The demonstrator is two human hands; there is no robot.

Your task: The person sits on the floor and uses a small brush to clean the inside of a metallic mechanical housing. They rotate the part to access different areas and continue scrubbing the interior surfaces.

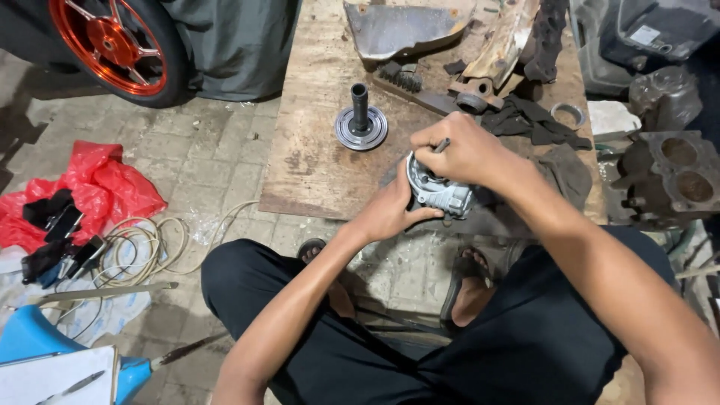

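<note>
My left hand [391, 212] grips a grey cast-metal housing [437, 192] from below, at the near edge of a worn wooden board [315, 157]. My right hand [459, 152] is closed on a thin metal tool [442, 145], pressing down on top of the housing. Much of the housing is hidden under my right hand. A round metal hub with an upright shaft [361, 120] stands on the board to the left of my hands.
Dark rags [534, 124], a metal ring [568, 114], a brush and rusty parts lie at the back of the board. An engine block [671, 178] sits right. An orange wheel [116, 43], red plastic bag [101, 184], coiled cable and a blue stool [37, 337] lie left.
</note>
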